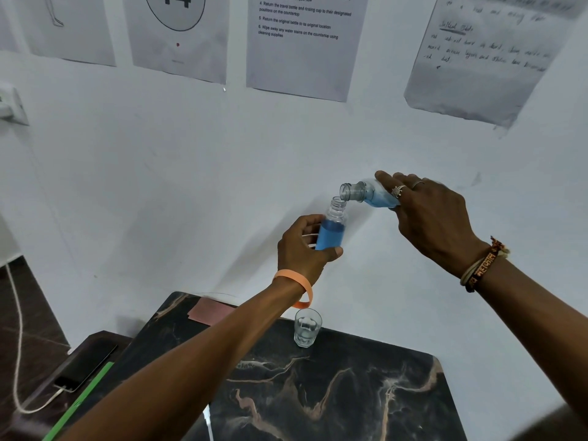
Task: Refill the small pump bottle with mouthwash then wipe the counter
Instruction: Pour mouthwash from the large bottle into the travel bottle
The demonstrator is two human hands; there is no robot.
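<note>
Head view shows both hands raised in front of a white wall (pixel 222 173), above a dark marble counter (pixel 334 393). The left hand (pixel 304 249) is wrapped around the lower part of the small bottle (pixel 332 229), thumb across its base and fingers behind it; the bottle stands nearly upright, tipped slightly right, its neck open and uncapped, and blue liquid fills it to just below the shoulder. An orange band (pixel 297 286) circles the left wrist. The right hand (pixel 429 214) grips the big bottle (pixel 369 194) from above, fingers spread over its body, two of them wearing rings. That bottle is tilted almost flat, its open mouth pointing left and down, just above and right of the small bottle's neck; the two mouths are very close, though whether they touch cannot be told. Blue liquid pools along the big bottle's lower side, under the right fingers. No stream between the mouths can be made out. Thread bracelets (pixel 483 265) sit on the right wrist. Below the left wrist a clear glass (pixel 307 327) stands upright on the counter near its back edge. Left of the left forearm a pink cloth (pixel 210 310) lies flat at the counter's back corner. Farther left and lower, a phone (pixel 89 364) lies with a white cable (pixel 19 345) plugged in. Above the hands, printed sheets (pixel 299 43) hang on the wall.
</note>
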